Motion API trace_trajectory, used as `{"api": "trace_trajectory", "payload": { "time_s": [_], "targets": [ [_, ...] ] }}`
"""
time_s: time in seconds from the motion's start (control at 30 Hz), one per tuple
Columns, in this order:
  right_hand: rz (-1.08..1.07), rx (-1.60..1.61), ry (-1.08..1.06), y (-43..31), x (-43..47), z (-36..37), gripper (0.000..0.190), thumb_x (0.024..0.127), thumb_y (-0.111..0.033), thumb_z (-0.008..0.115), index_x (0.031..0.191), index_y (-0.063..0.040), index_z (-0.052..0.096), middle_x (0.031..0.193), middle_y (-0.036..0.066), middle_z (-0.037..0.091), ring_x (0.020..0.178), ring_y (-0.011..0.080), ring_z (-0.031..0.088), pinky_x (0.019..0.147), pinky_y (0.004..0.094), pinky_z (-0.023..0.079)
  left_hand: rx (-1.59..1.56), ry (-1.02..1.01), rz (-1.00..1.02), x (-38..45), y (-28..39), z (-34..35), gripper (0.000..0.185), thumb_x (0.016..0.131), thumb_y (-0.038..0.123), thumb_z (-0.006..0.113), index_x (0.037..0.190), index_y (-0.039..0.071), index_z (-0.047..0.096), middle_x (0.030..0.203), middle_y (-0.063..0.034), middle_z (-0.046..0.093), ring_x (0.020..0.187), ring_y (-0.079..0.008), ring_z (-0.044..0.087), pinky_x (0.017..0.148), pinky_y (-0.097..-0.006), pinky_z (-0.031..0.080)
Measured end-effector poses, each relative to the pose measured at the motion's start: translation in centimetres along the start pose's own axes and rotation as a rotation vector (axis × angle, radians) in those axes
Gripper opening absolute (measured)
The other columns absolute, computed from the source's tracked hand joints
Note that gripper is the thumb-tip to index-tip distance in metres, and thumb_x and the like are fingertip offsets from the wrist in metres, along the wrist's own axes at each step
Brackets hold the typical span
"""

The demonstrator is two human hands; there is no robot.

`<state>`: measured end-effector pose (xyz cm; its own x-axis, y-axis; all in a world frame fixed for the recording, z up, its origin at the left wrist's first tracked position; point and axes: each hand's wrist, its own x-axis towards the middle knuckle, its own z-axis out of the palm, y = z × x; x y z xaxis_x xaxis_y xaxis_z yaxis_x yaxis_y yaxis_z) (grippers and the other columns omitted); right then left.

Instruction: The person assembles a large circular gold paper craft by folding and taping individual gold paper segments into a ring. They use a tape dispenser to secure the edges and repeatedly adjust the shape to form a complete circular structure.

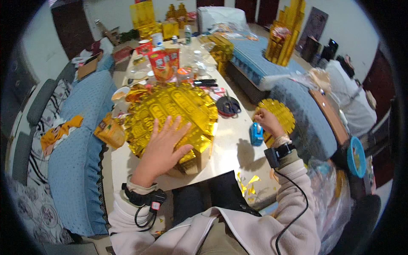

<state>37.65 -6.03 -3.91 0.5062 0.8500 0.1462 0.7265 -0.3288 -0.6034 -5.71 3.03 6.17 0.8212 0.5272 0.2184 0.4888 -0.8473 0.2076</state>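
A round piece of gold foil (pixel 178 111) with embossed bars and crinkled edges rests on a cardboard support on the pale table. My left hand (pixel 165 146) lies flat on its near part, fingers spread. Off the table's right edge, my right hand (pixel 267 121) is raised with curled fingers; whether it holds something small cannot be made out. Just below those fingers is a blue tape dispenser (pixel 256 134) on the table's edge. Behind the right hand lies a smaller gold disc (pixel 276 113) with a scalloped rim.
A dark round dish (pixel 228 105) with tools stands right of the foil. Beyond are a red snack pouch (pixel 164 65), an orange-lidded jar (pixel 185 75) and bottles. A yellow packet (pixel 110 130) sits at the left edge. Blue-covered sofas (pixel 79 127) flank the table; tall gold foil rolls (pixel 285 35) stand behind.
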Motion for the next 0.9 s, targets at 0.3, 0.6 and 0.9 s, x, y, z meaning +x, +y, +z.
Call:
{"api": "trace_trajectory", "payload": {
  "time_s": [0.3,0.6,0.9],
  "targets": [
    [0.272,0.236,0.017,9.9,-6.1,5.7,0.034,0.099,-0.030,0.070,0.116,-0.001,0.067,0.101,0.011,0.073,0.090,0.0217,0.070,0.081,0.0344,0.055,0.013,0.044,0.017,-0.2,-0.1,0.0,0.066,0.106,0.057,0.047,0.158,0.016,0.048,0.164,-0.0212,0.041,0.154,-0.0428,0.032,0.130,-0.0572,0.006],
    [0.679,0.902,-0.124,8.0,-6.9,3.8,0.025,0.100,-0.034,0.066,0.115,-0.013,0.064,0.100,0.002,0.071,0.087,0.0120,0.070,0.073,0.0273,0.054,0.002,0.044,0.013,-0.2,0.0,0.1,0.066,0.106,0.058,0.046,0.157,0.017,0.048,0.164,-0.0206,0.041,0.154,-0.0425,0.033,0.129,-0.0575,0.006],
    [0.729,1.115,0.123,9.5,-10.4,9.0,0.023,0.106,-0.028,0.054,0.101,-0.006,0.061,0.085,0.006,0.069,0.068,0.0146,0.066,0.062,0.0310,0.055,-0.028,0.038,0.006,-0.2,0.1,0.0,0.066,0.106,0.058,0.045,0.157,0.016,0.049,0.163,-0.0208,0.042,0.155,-0.0423,0.031,0.129,-0.0592,0.004]
  ]
}}
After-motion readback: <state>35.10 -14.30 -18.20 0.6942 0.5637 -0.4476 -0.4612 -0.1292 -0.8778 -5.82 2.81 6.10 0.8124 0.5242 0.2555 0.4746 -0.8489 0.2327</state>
